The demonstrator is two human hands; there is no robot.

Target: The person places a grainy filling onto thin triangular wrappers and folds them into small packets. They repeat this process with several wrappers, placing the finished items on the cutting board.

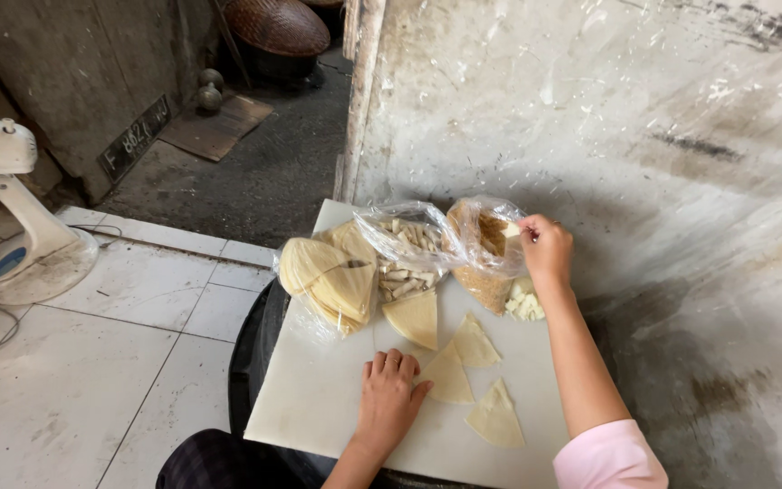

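White board (319, 398) on tiled floor by a wall. Left hand (389, 396) flat, fingers together, beside 4 wrappers (450, 376) laid out, unfilled. Right hand (545, 249) pinches a bit at crumb bag (486, 244); wrapper stack (332, 276) & strip bag (407, 254) remain.

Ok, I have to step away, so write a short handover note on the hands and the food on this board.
Left hand rests flat on the white board, touching one wrapper triangle.
Right hand pinches a pale piece at the open bag of crumbs.
Four triangles lie loose and unfilled; stacked wrappers and the bag of pale sticks sit behind them.
Nothing is filled or folded.
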